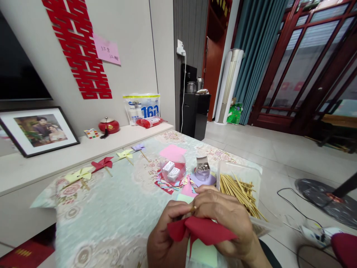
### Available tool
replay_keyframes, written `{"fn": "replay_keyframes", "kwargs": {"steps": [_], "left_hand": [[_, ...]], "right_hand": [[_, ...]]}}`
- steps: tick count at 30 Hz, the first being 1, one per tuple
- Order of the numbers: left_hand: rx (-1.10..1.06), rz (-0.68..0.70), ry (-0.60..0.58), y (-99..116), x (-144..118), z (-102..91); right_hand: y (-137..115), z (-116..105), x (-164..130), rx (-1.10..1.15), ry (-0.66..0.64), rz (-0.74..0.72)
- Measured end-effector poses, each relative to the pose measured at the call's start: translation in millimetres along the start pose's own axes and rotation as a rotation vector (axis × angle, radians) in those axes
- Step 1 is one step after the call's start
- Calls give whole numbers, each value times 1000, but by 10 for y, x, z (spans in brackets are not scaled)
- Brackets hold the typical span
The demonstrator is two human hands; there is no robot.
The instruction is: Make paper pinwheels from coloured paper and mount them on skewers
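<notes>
A red paper pinwheel (pixel 209 230) with folded blades is held between both my hands, low in the view. My left hand (pixel 167 234) pinches at its centre from the left, thumb and fingers closed. From the right, my right hand (pixel 230 214) curls over it, fingertips meeting the left ones. A small pale tip shows between the fingertips, too small to name. Under the hands lies a pale green paper sheet (pixel 205 253). Just beyond are a small open box of metal pins (pixel 203 167) and a clear round container (pixel 181 169) with small white boxes.
On the right a clear plastic bin (pixel 260 173) holds many thin wooden sticks (pixel 237 190). Finished pinwheels, yellow (pixel 79 175), red (pixel 102 164), pale yellow (pixel 124 153) and purple (pixel 138 147), lie along the table's far left edge. Pink paper (pixel 173 150) lies at the back.
</notes>
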State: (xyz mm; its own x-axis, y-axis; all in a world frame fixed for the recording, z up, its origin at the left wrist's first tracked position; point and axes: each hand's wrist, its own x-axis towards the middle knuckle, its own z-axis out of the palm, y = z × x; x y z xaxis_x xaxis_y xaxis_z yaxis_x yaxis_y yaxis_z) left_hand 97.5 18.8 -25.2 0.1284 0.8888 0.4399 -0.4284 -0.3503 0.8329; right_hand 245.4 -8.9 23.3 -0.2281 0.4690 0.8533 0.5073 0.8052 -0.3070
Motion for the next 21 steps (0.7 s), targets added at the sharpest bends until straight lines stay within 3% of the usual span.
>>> {"fn": "replay_keyframes", "kwargs": {"steps": [10, 21], "left_hand": [[40, 127, -37, -39, 0, -29], [114, 173, -75, -49, -6, -99]], "right_hand": [[-9, 6, -25, 7, -19, 16], [3, 15, -20, 45, 2, 12]]}}
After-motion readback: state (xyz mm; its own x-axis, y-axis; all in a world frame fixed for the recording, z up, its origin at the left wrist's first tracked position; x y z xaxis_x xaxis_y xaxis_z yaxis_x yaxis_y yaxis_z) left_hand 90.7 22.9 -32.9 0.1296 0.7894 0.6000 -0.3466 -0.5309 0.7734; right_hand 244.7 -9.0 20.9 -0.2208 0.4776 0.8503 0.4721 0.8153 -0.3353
